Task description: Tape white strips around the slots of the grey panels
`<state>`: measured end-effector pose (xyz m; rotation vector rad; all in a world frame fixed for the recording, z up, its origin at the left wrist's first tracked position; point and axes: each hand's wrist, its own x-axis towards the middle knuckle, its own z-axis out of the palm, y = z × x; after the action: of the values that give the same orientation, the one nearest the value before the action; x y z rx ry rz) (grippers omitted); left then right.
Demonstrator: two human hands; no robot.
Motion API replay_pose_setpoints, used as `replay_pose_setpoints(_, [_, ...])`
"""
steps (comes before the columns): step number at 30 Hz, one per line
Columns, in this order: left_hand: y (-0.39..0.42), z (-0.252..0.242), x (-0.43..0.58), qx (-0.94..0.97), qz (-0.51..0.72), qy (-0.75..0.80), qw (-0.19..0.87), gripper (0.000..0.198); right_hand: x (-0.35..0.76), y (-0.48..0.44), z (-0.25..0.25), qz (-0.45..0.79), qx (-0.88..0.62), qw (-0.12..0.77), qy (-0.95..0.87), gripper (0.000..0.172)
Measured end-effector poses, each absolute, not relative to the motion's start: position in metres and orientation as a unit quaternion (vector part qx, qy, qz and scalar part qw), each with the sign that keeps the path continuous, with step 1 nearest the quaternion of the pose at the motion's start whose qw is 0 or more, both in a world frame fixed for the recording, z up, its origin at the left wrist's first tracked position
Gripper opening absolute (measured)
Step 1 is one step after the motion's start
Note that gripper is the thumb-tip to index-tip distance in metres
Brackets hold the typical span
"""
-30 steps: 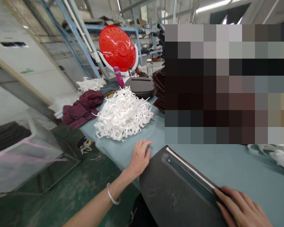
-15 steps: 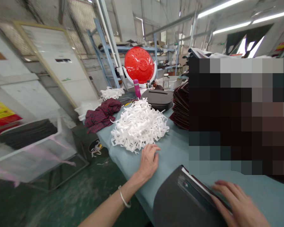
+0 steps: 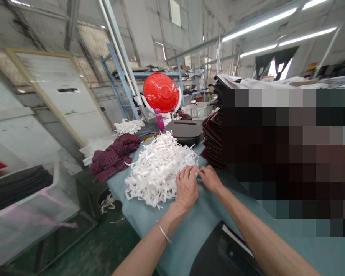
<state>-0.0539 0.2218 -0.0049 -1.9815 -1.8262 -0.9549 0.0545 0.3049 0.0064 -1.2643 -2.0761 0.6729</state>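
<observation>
From the head view, we see our left hand, a silver bangle at its wrist, lying with its fingers loosely spread on the right flank of a loose heap of thin white strips. Our right hand meets it there, fingertips drawn together at the heap's edge; whether that grip pinches a strip we cannot tell. The heap sits on a blue-grey covered surface, close to its left edge. At 12 o'clock from the heap lies a black zippered pouch, at 1 o'clock rises a stack of dark maroon leather panels, and at 10 o'clock lies a crumpled maroon striped cloth.

We judge the tangle the main risk: tugging one strip could drag others over the edge at 8 o'clock onto the dark green floor. A careless swing of the right forearm could also topple the nearby stack.
</observation>
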Motion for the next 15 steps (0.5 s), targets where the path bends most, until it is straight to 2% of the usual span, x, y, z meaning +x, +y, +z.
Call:
replay_pose_setpoints(3, [0.235, -0.01, -0.077, -0.681, -0.258, -0.666, 0.16, 0.04, 0.089, 0.277, 0.003, 0.265, -0.448, 0.311, -0.795, 0.024])
replay_pose_setpoints(6, [0.243, -0.013, -0.101, -0.664, -0.256, -0.688, 0.145, 0.027, 0.15, 0.242, 0.003, 0.277, -0.439, 0.322, -0.792, 0.025])
replay_pose_setpoints(12, [0.226, 0.008, -0.06, -0.655, -0.319, -0.676, 0.106, 0.03, 0.241, 0.175, 0.015, 0.335, -0.517, 0.296, -0.73, 0.03])
replay_pose_setpoints(14, [0.203, 0.021, -0.02, -0.69, -0.379, -0.616, 0.035, 0.026, 0.245, 0.157, 0.02, 0.337, -0.533, 0.292, -0.72, 0.033])
replay_pose_setpoints(15, [0.189, 0.027, 0.0, -0.714, -0.399, -0.575, -0.04, 0.026, 0.244, 0.15, 0.023, 0.324, -0.533, 0.294, -0.724, 0.033])
